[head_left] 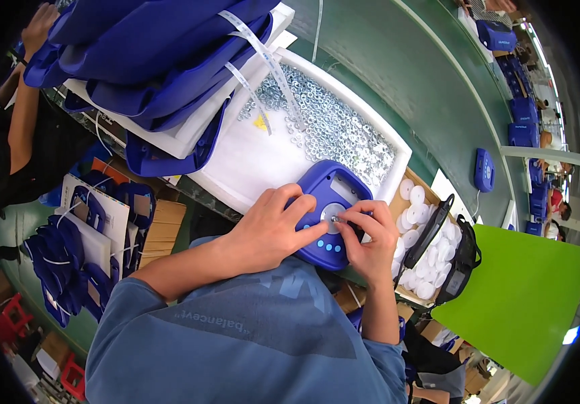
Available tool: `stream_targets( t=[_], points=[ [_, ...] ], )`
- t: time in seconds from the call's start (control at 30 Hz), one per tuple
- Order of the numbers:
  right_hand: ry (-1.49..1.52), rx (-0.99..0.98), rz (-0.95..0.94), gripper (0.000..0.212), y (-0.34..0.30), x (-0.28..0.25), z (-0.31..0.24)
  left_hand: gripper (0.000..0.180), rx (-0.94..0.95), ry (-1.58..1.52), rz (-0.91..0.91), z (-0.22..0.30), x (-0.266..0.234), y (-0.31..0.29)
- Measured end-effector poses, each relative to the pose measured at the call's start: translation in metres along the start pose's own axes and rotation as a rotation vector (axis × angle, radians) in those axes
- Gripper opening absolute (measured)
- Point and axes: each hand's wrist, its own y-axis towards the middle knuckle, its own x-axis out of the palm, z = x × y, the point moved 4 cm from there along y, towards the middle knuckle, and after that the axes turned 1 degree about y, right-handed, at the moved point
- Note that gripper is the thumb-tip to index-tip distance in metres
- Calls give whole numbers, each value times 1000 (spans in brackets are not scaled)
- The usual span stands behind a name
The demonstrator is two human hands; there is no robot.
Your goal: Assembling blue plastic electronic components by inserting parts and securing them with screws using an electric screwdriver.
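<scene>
A blue plastic housing (314, 250) with a rectangular window and a row of light-blue dots rests against my lap and the edge of the white tray. My left hand (266, 225) grips its left side with curled fingers, and the index finger reaches to the translucent round disc (330, 211) in the middle. From the right, my right hand (373, 241) pinches thumb and forefinger together over that disc. Between those fingertips is a small metallic piece (335, 219), perhaps a nut; its shape is mostly hidden.
Loose metal nuts (344, 128) fill the far part of the white tray (226, 176). Stacked blue housings (162, 60) stand at upper left. A box of white discs (431, 252), with a black pouch (462, 259), sits right, beside a green board (526, 283). Another person's arm (24, 121) shows far left.
</scene>
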Motion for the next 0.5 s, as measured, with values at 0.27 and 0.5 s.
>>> stream_targets(
  t=[0.27, 0.5],
  points=[
    [-146, 216, 251, 25, -27, -67, 12, 45, 7, -35, -26, -3, -2, 1],
    [-640, 969, 322, 53, -105, -133, 159, 49, -22, 1, -74, -2, -4, 0]
  ],
)
